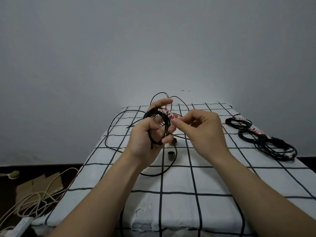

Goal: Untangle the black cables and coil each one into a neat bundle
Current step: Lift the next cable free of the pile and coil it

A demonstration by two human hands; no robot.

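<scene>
With my left hand [147, 136] gripping the black cable coil [151, 113] above the checked cloth [179, 182], my right hand [201, 129] pinches the printed tape [168, 115], which I should pull snug around every loop.

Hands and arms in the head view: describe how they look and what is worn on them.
The left hand and right hand are bare: no gloves, rings or watch show. Both forearms are uncovered, no sleeve in view.

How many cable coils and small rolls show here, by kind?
Taped coils at right: 3
Held coil, in left hand: 1
Small rolls: 2
Total: 6
</scene>
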